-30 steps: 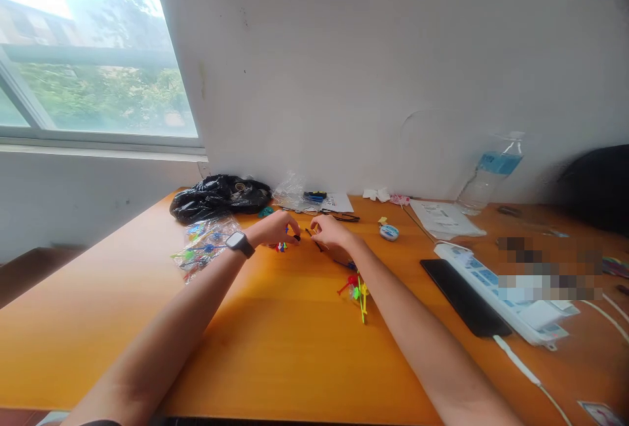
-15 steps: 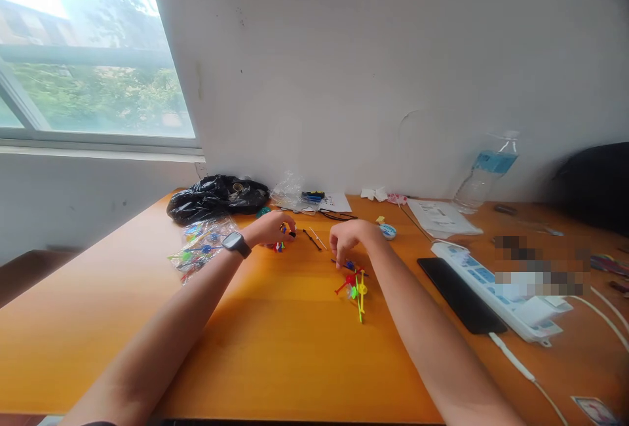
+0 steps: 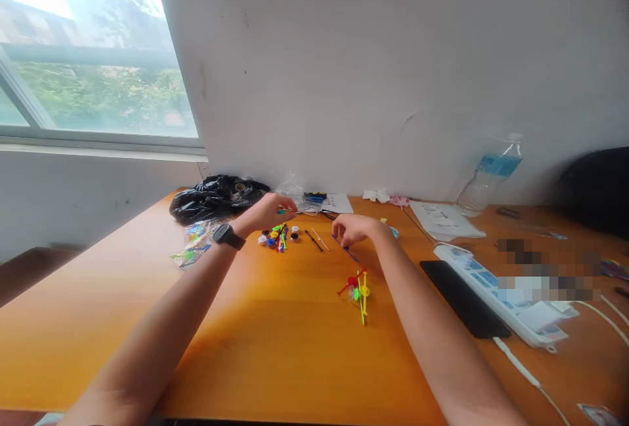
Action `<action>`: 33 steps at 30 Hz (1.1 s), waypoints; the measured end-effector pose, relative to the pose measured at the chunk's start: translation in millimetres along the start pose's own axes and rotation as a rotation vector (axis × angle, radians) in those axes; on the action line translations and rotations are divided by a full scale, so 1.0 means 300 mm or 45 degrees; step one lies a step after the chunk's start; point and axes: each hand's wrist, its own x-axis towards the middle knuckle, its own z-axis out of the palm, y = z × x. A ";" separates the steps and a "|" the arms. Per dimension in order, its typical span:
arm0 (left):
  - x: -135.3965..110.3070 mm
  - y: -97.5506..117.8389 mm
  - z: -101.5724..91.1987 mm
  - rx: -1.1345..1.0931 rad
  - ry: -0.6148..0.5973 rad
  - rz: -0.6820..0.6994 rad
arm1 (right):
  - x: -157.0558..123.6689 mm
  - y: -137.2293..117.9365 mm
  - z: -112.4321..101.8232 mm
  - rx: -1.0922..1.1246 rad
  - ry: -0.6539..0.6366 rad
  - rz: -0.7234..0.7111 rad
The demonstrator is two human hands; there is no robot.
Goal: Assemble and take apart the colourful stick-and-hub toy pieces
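Observation:
My left hand (image 3: 270,211), with a dark watch on its wrist, is raised a little above the orange table (image 3: 275,347), its fingers pinched on a small thin piece I cannot make out. Just below it lies a cluster of small coloured plastic parts (image 3: 278,238). My right hand (image 3: 352,228) is closed on a thin blue stick (image 3: 350,253) whose end slants down onto the table. Two thin sticks (image 3: 316,240), one dark and one pale, lie between my hands. A small pile of red, green and yellow stick pieces (image 3: 358,290) lies nearer to me.
A black plastic bag (image 3: 216,196) and a clear bag of coloured parts (image 3: 194,246) sit at the left. At the right lie a black phone (image 3: 464,301), a white power strip (image 3: 501,295) with cable, papers (image 3: 442,217) and a water bottle (image 3: 486,177) by the wall.
My left hand has lifted off the coloured parts, which now show. My right hand went to the pile, took a blue stick, and drew back up toward the wall.

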 end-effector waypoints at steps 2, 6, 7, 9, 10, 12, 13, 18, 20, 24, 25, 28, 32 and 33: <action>0.006 0.027 0.005 -0.041 0.000 0.025 | -0.010 -0.028 -0.011 0.168 0.141 -0.255; 0.018 0.079 0.037 -0.300 0.017 0.068 | -0.018 -0.100 0.007 0.716 0.303 -0.664; 0.021 0.090 0.045 -0.393 0.034 0.074 | -0.014 -0.117 0.017 0.821 0.321 -0.709; 0.027 0.106 0.057 -0.554 0.103 0.071 | -0.002 -0.143 0.038 0.996 0.377 -0.743; 0.029 0.111 0.060 -0.611 0.148 0.062 | 0.007 -0.152 0.048 1.081 0.413 -0.739; 0.032 0.119 0.061 -0.671 0.233 0.045 | 0.026 -0.165 0.065 1.238 0.466 -0.712; 0.032 0.122 0.059 -0.678 0.264 0.037 | 0.035 -0.169 0.073 1.293 0.470 -0.696; 0.028 0.136 0.046 -0.497 0.384 0.009 | 0.051 -0.188 0.097 1.253 0.474 -0.638; 0.026 0.138 0.042 -0.400 0.403 0.034 | 0.046 -0.196 0.101 1.215 0.452 -0.629; 0.023 0.134 0.036 -0.299 0.377 0.085 | 0.036 -0.201 0.104 1.201 0.400 -0.672; 0.022 0.133 0.034 -0.299 0.376 0.089 | 0.036 -0.199 0.104 1.202 0.394 -0.681; 0.020 0.132 0.028 -0.325 0.387 0.098 | 0.039 -0.191 0.106 1.218 0.365 -0.703; 0.018 0.130 0.024 -0.350 0.329 0.050 | 0.041 -0.190 0.111 1.120 0.412 -0.738; 0.019 0.129 0.025 -0.359 0.312 0.029 | 0.041 -0.192 0.114 1.082 0.444 -0.743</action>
